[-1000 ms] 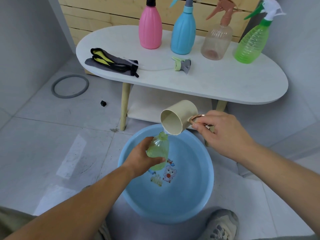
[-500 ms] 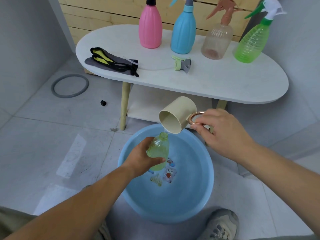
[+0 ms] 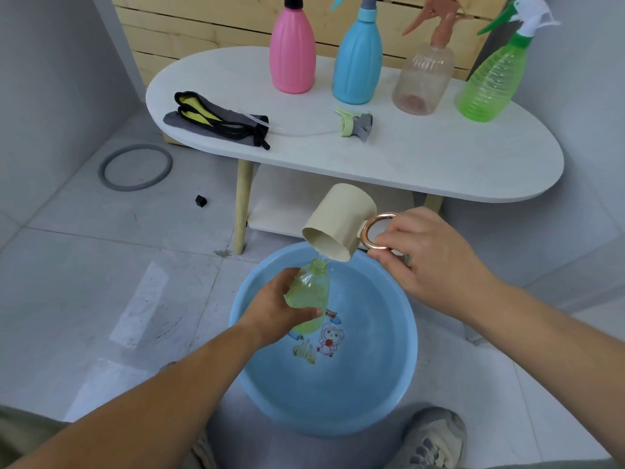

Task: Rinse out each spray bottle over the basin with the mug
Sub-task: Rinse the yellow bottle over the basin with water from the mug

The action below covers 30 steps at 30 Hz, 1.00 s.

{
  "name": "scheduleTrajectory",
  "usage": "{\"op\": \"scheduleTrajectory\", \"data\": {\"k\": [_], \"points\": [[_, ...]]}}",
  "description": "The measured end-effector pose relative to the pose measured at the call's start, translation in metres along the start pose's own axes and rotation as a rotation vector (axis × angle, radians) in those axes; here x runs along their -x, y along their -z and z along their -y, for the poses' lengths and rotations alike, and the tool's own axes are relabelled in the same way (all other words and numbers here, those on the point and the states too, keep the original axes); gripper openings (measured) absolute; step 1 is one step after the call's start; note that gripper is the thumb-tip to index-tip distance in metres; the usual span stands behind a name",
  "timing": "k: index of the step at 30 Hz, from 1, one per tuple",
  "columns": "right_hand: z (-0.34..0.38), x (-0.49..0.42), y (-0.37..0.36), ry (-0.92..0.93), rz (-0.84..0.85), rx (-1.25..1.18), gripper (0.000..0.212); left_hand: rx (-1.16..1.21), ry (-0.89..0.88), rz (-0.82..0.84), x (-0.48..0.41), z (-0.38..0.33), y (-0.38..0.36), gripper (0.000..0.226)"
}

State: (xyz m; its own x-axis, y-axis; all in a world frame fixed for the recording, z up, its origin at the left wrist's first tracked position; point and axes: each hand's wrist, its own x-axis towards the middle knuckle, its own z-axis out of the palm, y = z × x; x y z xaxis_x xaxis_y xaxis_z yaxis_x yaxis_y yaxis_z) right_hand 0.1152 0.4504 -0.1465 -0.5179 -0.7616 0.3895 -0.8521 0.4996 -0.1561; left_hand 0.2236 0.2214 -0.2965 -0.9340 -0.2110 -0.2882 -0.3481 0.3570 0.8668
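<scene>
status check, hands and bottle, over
Left hand grips capless green bottle over blue basin. Right hand tips beige mug by its ring handle, pouring at the neck. Nothing in the way.

the top edge cuts off the heads of the pink bottle (image 3: 293, 52) and blue bottle (image 3: 357, 59)

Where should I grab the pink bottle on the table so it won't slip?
Probably wrap your hand round the pink bottle at its narrowing shoulder, below the black cap, coming from the front or left. It stands upright and tapers upward, so fingers fit there; the blue bottle stands close on its right.
</scene>
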Motion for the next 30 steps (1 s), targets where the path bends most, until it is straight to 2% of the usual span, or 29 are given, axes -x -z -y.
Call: {"op": "scheduleTrajectory", "data": {"k": [5,14,16,18,23,27,30], "points": [[0.002,-0.001,-0.001,0.11,-0.009,0.071,0.029,-0.007,0.01,-0.001,0.0,0.001,0.0,0.08],[0.003,-0.001,-0.009,0.116,0.017,0.103,0.027,-0.034,0.022,-0.018,-0.001,0.004,-0.001,0.083],[0.005,0.0,-0.013,-0.014,0.016,0.017,0.025,-0.028,0.027,-0.017,-0.001,0.004,-0.001,0.082],[0.008,-0.002,-0.017,-0.224,0.049,-0.108,0.026,-0.024,0.027,-0.02,-0.001,0.004,-0.001,0.08],[-0.011,-0.006,-0.037,-0.768,0.296,-0.298,0.044,-0.009,0.044,-0.03,0.0,0.007,-0.002,0.086],[-0.02,0.01,-0.071,-1.083,0.402,-0.559,0.032,-0.015,0.039,-0.025,0.0,0.009,-0.003,0.072],[-0.025,0.027,-0.094,-1.257,0.557,-0.607,0.03,-0.011,0.047,-0.022,0.0,0.009,-0.004,0.069]]}}
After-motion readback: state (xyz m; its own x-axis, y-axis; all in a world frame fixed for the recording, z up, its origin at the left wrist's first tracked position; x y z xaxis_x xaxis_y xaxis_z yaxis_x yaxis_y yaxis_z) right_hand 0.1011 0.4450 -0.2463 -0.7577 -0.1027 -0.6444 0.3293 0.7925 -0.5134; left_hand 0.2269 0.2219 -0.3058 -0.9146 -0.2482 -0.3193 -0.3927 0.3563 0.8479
